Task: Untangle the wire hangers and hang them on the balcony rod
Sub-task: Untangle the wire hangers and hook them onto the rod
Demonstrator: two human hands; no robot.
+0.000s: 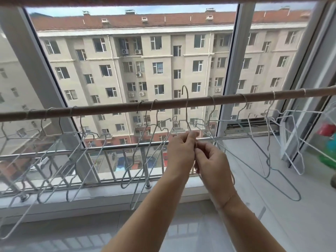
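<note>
So the wire hanger (186, 110) in play is thin grey metal, and its hook pokes up above the brown balcony rod (163, 106) without being looped over it, while the neck runs down in front of the rod into both hands. The left hand (180, 151) is pinched shut on the twisted neck just under the hook, and the right hand (211, 161) is closed on the wire right next to it, fingertips of the two hands touching. The rest of that hanger's body trails off down and to the right, ending in a rounded corner low over the pale floor. Along the rod there's already a bunch hooked on: a cluster of hung hangers on the left (60, 142), a couple just left of the hands (145, 142), and white ones on the right (283, 128), all tilted and overlapping, so I can't tell which are actually tangled. The free stretch of rod is basically the gap right above the hands, between the middle pair and the next hook to the right. Behind everything is the window frame (231, 70) and a steel railing (109, 151), close behind the dangling wires. No bins or baskets that I can make out, just blurry red and green stuff (327, 142) at the far right edge.
</note>
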